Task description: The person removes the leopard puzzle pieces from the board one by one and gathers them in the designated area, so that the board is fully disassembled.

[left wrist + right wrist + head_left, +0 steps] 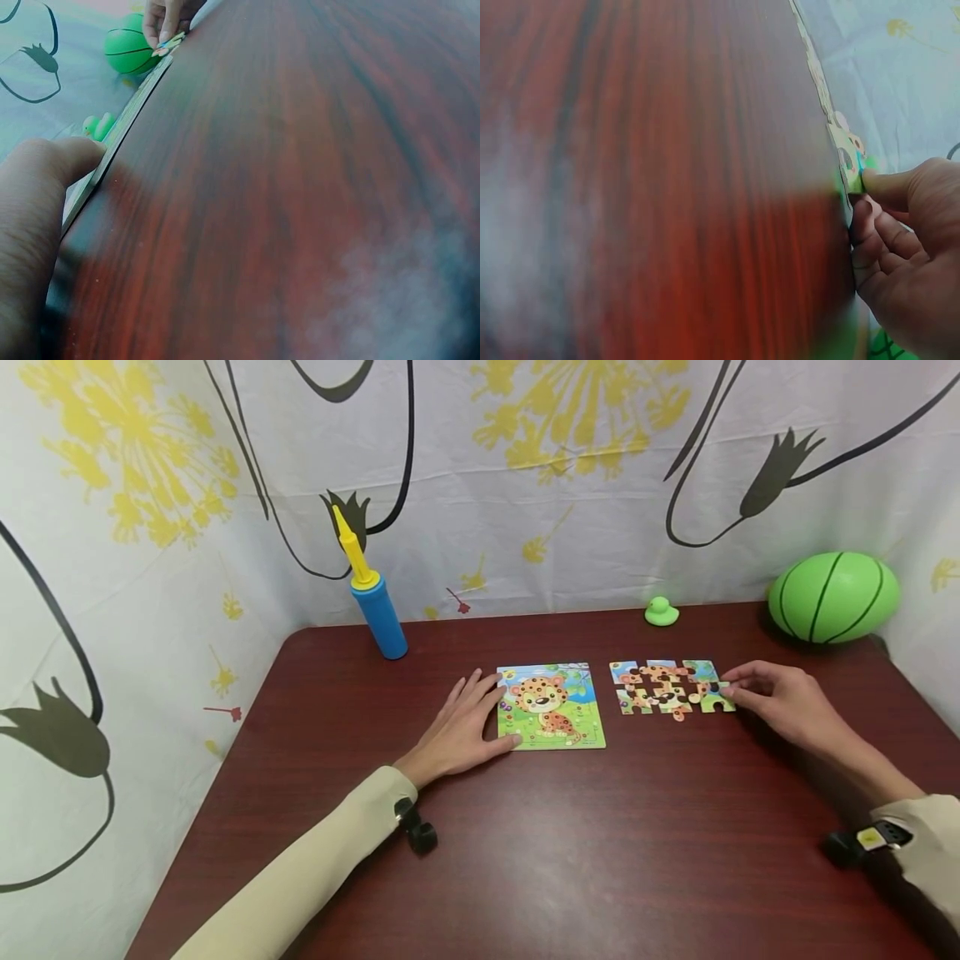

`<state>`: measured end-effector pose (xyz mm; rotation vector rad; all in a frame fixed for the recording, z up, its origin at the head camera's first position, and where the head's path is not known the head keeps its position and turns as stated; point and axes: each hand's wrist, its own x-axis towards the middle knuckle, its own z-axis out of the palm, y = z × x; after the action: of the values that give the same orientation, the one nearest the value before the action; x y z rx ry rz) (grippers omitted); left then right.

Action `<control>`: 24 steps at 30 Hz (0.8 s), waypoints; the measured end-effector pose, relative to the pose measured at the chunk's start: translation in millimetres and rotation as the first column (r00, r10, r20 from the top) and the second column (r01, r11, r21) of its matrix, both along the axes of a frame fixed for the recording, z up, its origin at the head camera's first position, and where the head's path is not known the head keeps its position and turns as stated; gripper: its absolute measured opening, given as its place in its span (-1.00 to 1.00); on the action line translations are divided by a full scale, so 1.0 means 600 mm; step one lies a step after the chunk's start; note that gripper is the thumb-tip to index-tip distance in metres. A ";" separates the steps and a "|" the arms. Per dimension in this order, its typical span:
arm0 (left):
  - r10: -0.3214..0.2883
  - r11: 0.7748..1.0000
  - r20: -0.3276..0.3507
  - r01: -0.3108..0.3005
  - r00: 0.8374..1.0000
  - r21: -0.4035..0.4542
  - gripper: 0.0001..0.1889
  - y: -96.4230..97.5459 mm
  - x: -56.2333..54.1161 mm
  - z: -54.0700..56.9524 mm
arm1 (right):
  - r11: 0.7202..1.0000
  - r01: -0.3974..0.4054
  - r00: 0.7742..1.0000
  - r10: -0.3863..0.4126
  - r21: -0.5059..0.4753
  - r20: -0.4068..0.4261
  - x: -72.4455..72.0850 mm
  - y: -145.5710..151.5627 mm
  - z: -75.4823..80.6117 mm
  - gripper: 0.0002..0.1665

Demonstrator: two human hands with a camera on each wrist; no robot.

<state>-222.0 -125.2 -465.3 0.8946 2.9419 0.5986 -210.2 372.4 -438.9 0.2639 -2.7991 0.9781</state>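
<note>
Fingers of right hand (780, 700) are pinching end puzzle piece (708, 702) | left hand (465, 722) is resting, fingers apart, on picture board (551, 714) | I'm judging level, gentle nudging best

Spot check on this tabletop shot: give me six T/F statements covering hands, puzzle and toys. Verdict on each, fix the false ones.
1. The left hand touches the left edge of the picture board. True.
2. The right hand pinches a puzzle piece at the right end of the loose group. True.
3. In the head view, the picture board lies right of the loose group. False: it lies to the left of it.
4. In the head view, the duck sits between the pump and the ball. True.
5. The pump lies flat on its side. False: it stands on end.
6. The ball is plain red. False: it is green with dark lines.
</note>
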 end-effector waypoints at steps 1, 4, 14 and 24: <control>-0.001 1.000 0.001 0.001 1.000 0.001 0.00 0.000 0.000 0.000 | 1.000 0.002 1.000 -0.002 0.008 -0.002 0.000 -0.001 0.000 -0.78; -0.004 1.000 0.004 0.004 1.000 -0.001 0.00 0.000 0.000 0.001 | 1.000 0.008 1.000 -0.007 0.028 -0.009 0.000 -0.004 -0.001 -0.77; -0.006 1.000 -0.001 0.006 1.000 -0.008 -0.01 -0.002 0.001 0.001 | 0.999 -0.004 1.000 0.005 0.051 -0.018 -0.006 -0.012 -0.003 -0.80; -0.009 1.000 -0.004 0.009 1.000 0.005 0.00 -0.001 -0.001 -0.002 | 0.997 -0.031 0.999 0.034 0.077 -0.031 -0.009 -0.014 -0.008 -0.84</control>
<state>-222.5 -126.0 -466.3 0.9095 2.9397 0.6043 -215.6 364.1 -443.8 0.3335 -2.8148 0.8657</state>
